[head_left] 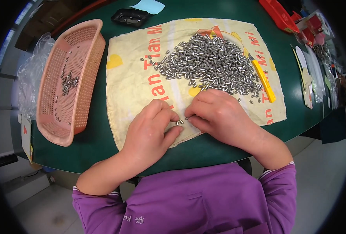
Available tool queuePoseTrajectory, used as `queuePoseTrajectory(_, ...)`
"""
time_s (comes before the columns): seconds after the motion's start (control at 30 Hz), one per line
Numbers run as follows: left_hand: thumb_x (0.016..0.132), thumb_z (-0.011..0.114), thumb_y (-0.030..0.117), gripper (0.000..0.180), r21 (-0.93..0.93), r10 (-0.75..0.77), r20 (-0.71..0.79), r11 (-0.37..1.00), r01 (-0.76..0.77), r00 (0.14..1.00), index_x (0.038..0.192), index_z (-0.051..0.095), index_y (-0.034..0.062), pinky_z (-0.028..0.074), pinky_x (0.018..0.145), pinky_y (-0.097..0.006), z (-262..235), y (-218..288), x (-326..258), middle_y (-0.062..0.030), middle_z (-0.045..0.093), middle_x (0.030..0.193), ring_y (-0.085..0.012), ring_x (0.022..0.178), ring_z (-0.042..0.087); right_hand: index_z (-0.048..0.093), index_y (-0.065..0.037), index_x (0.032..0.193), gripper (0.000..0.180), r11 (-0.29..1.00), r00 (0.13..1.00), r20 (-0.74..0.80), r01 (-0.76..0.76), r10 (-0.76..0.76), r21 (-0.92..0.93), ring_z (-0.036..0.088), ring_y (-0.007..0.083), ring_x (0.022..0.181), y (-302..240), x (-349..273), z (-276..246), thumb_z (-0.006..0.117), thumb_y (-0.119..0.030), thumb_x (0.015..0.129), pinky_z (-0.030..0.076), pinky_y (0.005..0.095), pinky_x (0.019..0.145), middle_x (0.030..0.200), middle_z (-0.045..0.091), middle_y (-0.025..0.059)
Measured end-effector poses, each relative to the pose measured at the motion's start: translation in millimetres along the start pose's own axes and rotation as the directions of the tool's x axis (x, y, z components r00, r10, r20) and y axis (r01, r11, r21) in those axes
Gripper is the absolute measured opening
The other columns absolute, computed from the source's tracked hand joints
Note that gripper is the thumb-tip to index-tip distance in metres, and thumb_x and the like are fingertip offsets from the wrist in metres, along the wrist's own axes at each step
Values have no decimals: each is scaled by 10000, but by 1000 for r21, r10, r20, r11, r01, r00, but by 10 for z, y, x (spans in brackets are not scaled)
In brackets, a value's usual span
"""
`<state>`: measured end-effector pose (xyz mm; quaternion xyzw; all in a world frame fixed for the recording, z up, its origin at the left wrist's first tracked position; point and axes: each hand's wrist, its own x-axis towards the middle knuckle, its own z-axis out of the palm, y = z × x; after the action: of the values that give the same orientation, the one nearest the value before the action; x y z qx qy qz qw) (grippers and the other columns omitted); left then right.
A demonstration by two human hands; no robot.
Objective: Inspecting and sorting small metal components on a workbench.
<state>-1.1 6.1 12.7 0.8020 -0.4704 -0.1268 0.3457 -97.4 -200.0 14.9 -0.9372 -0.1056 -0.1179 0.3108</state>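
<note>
My left hand [149,126] is closed near the cloth's front edge, with a few small shiny metal parts [179,122] between its thumb and fingers. Just to the right of it, my right hand [225,117] pinches one small metal part [187,118] between thumb and forefinger. The two sets of fingertips are close but apart. Beyond my hands, a large heap of similar small ribbed metal parts [212,62] lies on a cream printed cloth [130,87]. What the other curled fingers hold, if anything, is hidden.
A pink perforated plastic basket [43,93] on the left holds some of the parts. A yellow utility knife [265,82] lies right of the heap. At the back are a black tray [130,17] and a red bin [279,15]. The green table [180,158] ends at my body.
</note>
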Motion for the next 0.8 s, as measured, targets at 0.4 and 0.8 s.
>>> queuePoseTrajectory(0.4,776,829,42,262,-11,10,-9,1000,-10,1000,980,665,45,532,689,-319,6,-6,3,-71,595,1029,-206,815,618,668,-88,866,159,999,998,45,-33,32,24,627,294,847,-48,-19,5,782,-137,767,517,419,751,827,595,73)
queuePoseTrajectory(0.8,777,829,53,261,8,1,-13,1000,-1,1000,983,669,49,537,701,-326,11,2,-1,-75,598,1032,-213,827,624,676,-45,941,170,984,981,124,-162,152,80,664,349,864,-41,-16,-168,754,-73,792,544,453,767,871,661,128)
